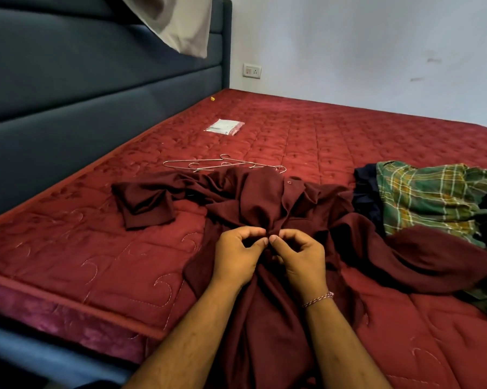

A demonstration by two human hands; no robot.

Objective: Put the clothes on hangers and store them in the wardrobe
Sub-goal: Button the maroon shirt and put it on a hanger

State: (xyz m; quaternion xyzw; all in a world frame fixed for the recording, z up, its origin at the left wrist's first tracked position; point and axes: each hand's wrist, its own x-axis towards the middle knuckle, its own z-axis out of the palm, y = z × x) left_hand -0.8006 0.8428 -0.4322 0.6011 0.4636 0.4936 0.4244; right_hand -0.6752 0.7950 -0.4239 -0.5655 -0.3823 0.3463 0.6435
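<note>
1. The left hand [236, 255] and the right hand [300, 259] meet at the middle of the view, thumb tips almost touching, fingers curled inward.
2. Both hands pinch a small bunch of cloth on the front opening of a dark maroon button-up shirt [253, 209]; what exactly sits between the fingertips is too small to tell.
3. A thin red-and-white thread bracelet [318, 299] circles the right wrist.
4. The maroon shirt lies spread and rumpled on the bed, its body running toward 6 o'clock under the forearms, one sleeve folded out toward 10 o'clock, the other draped toward 3 o'clock.
5. A button shows near the collar, at 12 o'clock from the hands.
6. Beyond the collar, at 12 o'clock, several thin silver wire hangers [222, 165] lie flat in a loose overlapping bunch, just beside the shirt's upper edge.
7. At 2 o'clock a crumpled green-and-yellow plaid garment [427, 197] lies in a pile with dark navy cloth [366, 192] against its left side; the maroon sleeve overlaps its near edge.
8. Farther off at 12 o'clock rests a small clear plastic packet with white contents [225, 126].
9. Everything lies on a red quilted mattress [68, 248].
10. A dark blue padded headboard [96, 88] runs along the left, from 9 to 11 o'clock.
11. A white wall socket [252, 70] sits on the pale wall beside the headboard.
</note>
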